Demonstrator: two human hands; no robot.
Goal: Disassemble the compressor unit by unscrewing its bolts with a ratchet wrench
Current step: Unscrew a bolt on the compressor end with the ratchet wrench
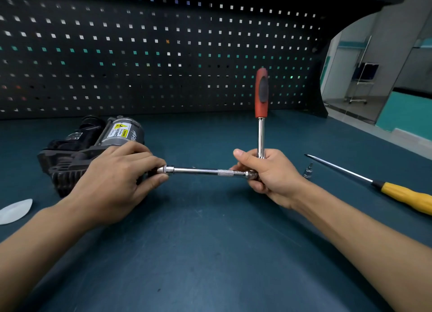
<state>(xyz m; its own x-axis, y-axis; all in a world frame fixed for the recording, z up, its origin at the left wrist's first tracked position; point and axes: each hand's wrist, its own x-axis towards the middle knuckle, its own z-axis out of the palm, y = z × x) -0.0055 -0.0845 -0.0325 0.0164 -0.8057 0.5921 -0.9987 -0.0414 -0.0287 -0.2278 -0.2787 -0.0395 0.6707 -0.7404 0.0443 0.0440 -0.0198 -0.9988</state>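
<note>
Right hand [268,176] grips the ratchet wrench [261,106] upright; left hand [117,178] pinches its long bar's [201,171] tip by the compressor [88,138].

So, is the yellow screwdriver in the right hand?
No, the right hand grips the ratchet wrench; the yellow screwdriver lies on the bench.

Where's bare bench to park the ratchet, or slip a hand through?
Widest bare mat: the near stretch between both forearms. Also bare: the back strip under the pegboard, between compressor and the upright ratchet. Crowded: left, where the left hand pinches the extension bar before the compressor; right, socket and screwdriver beside the right hand.
</note>
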